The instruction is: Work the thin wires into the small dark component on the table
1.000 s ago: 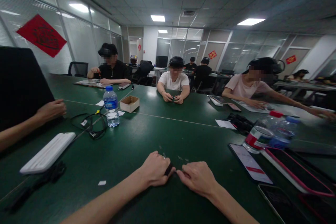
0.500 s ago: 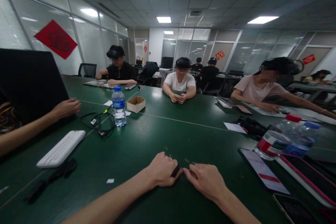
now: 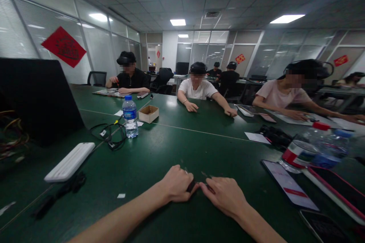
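My left hand (image 3: 175,184) and my right hand (image 3: 225,195) rest close together on the green table (image 3: 159,152), near its front edge. Both pinch a small dark object (image 3: 191,186) between their fingertips; its shape is too small to tell. A ring shows on a finger of my left hand. A few tiny bits lie on the table just beyond my fingers.
A white power bank (image 3: 70,156), black cables (image 3: 110,136), a water bottle (image 3: 130,116) and a small cardboard box (image 3: 148,114) lie to the left. Phones (image 3: 289,188) and lying bottles (image 3: 313,148) are at the right. A black laptop lid (image 3: 37,98) stands far left. Several people sit around the table.
The arm and hand of the person at the left have gone from view. The person opposite has spread both hands apart. My hands stay together on the small object.
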The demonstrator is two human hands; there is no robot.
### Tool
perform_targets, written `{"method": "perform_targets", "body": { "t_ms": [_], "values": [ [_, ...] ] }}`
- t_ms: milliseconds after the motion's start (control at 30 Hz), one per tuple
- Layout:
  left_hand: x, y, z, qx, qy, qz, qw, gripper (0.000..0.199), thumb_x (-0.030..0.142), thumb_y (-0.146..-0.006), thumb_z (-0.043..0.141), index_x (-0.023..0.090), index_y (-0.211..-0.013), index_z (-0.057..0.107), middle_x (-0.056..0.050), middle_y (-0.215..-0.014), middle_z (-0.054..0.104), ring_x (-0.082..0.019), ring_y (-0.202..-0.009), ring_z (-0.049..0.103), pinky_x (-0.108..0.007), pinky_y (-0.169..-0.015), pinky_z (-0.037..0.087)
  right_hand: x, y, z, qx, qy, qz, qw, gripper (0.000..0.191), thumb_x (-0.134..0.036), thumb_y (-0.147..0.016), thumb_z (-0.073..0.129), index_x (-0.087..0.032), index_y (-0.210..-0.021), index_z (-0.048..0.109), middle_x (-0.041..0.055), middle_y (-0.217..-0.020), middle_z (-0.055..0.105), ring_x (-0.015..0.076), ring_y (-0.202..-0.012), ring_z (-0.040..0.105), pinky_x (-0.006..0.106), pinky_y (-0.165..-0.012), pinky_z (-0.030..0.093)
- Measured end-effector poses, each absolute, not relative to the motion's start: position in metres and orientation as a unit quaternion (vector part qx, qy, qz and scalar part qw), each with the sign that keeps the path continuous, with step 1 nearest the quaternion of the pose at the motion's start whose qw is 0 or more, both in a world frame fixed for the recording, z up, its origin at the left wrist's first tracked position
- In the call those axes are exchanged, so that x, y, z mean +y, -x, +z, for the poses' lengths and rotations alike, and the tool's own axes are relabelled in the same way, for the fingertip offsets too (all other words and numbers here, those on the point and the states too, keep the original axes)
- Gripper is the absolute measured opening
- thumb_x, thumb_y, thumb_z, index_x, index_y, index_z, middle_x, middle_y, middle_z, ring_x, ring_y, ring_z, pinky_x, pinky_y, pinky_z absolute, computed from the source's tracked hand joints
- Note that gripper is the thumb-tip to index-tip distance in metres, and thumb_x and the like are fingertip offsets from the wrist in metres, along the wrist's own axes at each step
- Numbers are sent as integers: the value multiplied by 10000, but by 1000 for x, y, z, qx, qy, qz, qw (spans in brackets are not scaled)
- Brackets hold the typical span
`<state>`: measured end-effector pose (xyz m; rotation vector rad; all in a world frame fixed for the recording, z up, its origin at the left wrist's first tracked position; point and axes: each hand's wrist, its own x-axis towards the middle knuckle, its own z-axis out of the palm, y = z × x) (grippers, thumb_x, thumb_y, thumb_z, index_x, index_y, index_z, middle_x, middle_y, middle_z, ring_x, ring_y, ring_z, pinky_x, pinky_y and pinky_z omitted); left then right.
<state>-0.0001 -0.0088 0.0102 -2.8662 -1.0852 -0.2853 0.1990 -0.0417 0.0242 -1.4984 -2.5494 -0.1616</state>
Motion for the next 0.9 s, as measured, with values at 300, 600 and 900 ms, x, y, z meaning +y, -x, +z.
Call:
{"method": "perform_targets", "body": {
  "t_ms": [300, 600, 900],
  "values": [
    [-12, -2, 12, -376, 923, -79, 24, 389, 417, -919, 301, 148, -809, 560, -93, -721, 639, -228, -660, 624, -369, -700, 441, -46, -198, 27, -870, 482, -67, 81, 553, -494, -927, 244, -159, -667, 599, 12, -590, 562, 70, -480, 439, 208, -500, 239],
    [-12, -1, 7, -367, 925, -99, -3, 398, 424, -925, 286, 159, -813, 560, -81, -720, 629, -226, -661, 613, -377, -705, 439, -49, -196, 28, -837, 537, -48, 92, 566, -476, -941, 209, -166, -689, 610, 14, -609, 576, 66, -474, 462, 199, -486, 264],
    [-12, 0, 8, -364, 926, -103, -3, 414, 428, -923, 278, 155, -800, 565, -83, -711, 632, -219, -653, 608, -373, -702, 438, -49, -194, 30, -838, 537, -37, 84, 558, -482, -941, 224, -171, -687, 612, 12, -611, 588, 73, -483, 485, 199, -492, 295]
  ]
}}
